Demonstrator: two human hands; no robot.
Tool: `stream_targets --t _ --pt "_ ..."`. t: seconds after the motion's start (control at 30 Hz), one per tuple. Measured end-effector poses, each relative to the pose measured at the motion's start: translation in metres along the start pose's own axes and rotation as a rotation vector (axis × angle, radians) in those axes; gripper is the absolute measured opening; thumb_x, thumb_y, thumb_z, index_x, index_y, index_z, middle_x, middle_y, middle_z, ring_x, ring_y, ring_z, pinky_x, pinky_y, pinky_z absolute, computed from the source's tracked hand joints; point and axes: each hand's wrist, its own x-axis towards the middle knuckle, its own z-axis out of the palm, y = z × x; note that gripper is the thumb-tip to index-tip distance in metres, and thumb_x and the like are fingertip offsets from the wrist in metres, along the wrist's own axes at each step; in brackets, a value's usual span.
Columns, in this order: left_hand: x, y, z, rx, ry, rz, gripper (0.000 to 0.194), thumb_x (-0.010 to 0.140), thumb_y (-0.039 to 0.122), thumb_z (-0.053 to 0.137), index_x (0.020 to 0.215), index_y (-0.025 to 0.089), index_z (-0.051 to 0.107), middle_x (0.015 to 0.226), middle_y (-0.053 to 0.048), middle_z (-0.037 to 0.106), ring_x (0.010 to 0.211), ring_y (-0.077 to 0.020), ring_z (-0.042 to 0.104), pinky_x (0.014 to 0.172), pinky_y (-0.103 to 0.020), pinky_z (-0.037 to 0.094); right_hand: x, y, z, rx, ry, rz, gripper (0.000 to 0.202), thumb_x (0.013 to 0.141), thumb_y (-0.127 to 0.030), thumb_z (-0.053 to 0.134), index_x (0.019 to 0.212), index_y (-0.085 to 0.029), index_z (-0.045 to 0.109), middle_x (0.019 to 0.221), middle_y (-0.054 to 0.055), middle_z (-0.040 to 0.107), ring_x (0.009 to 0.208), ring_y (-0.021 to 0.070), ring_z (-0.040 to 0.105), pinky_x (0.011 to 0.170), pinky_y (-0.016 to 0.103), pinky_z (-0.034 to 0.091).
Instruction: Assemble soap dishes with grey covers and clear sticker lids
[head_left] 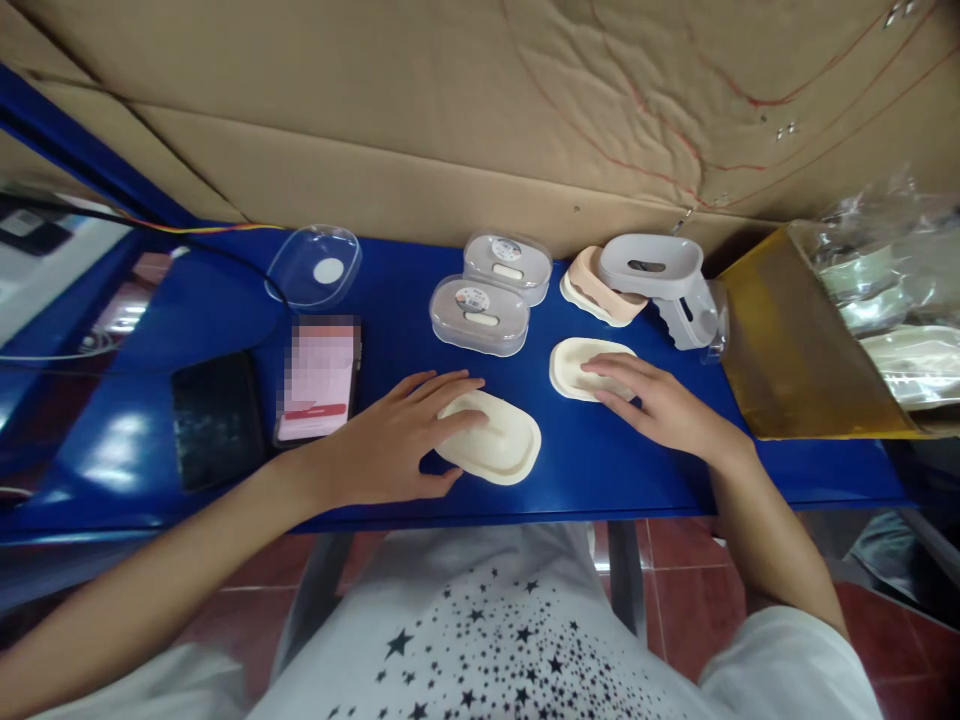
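Observation:
A cream oval tray [504, 448] lies on the blue table near the front edge. My left hand [409, 435] is at its left side, fingers spread, with a fingertip over the tray's inside. Further right and slightly back is a second cream oval piece [568, 368]. My right hand [651, 402] reaches over its right part, fingers apart and fingertips on or just above it. Neither hand is closed round anything. Behind them stand two clear-lidded oval boxes, one in front [480, 318] and one behind [517, 262].
Grey plastic parts [679, 262] and a peach piece [589, 272] sit at the back right, beside a cardboard box [810, 350] of wrapped items. To the left are a clear lid [300, 270], a lit phone [319, 385] and a dark device [217, 420] on the blue table [397, 500].

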Motion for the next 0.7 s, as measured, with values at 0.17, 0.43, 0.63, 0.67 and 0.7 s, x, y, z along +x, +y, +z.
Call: stream_targets --t 0.17,0.43,0.63,0.67,0.7 --pt "-0.003 -0.006 0.005 -0.002 -0.021 -0.013 0.052 0.098 0.031 0.075 0.148 0.021 0.065 0.168 -0.017 0.054 0.152 -0.0373 0.054 0.126 -0.055 0.046 0.02 0.011 0.002 -0.113 0.043 -0.012 0.036 0.114 -0.039 0.053 0.144 -0.027 0.069 0.147 0.012 0.073 0.14 0.0347 0.068 0.116 0.059 0.056" --pt "0.03 0.016 0.013 0.186 -0.041 0.027 0.055 0.099 0.057 0.078 0.133 0.015 0.071 0.162 -0.027 0.056 0.148 -0.0451 0.056 0.12 -0.061 0.047 0.027 0.033 -0.013 -0.455 0.248 0.123 0.047 0.112 -0.025 0.047 0.156 -0.022 0.061 0.165 0.016 0.059 0.155 0.0367 0.053 0.127 0.061 0.042" --pt "0.037 0.015 0.013 0.097 -0.032 0.047 0.051 0.093 0.052 0.082 0.123 0.013 0.071 0.159 -0.026 0.06 0.141 -0.0428 0.062 0.117 -0.057 0.049 0.047 0.06 -0.026 -0.7 0.303 0.312 0.047 0.112 -0.031 0.048 0.153 -0.015 0.062 0.149 0.021 0.069 0.144 0.0396 0.059 0.129 0.068 0.032" --pt "0.036 0.014 0.011 0.081 -0.031 0.041 0.049 0.092 0.049 0.082 0.124 0.013 0.071 0.159 -0.024 0.061 0.14 -0.0417 0.063 0.116 -0.056 0.049 0.047 0.063 -0.027 -0.702 0.308 0.322 0.043 0.113 -0.033 0.047 0.146 -0.015 0.068 0.14 0.02 0.074 0.138 0.039 0.063 0.127 0.067 0.034" --pt "0.034 0.013 0.01 0.072 -0.029 0.033 0.047 0.092 0.046 0.082 0.125 0.014 0.07 0.159 -0.023 0.061 0.139 -0.0408 0.064 0.116 -0.055 0.049 0.046 0.063 -0.027 -0.701 0.324 0.325 0.041 0.114 -0.035 0.047 0.139 -0.016 0.072 0.131 0.019 0.077 0.131 0.0386 0.066 0.124 0.066 0.037"
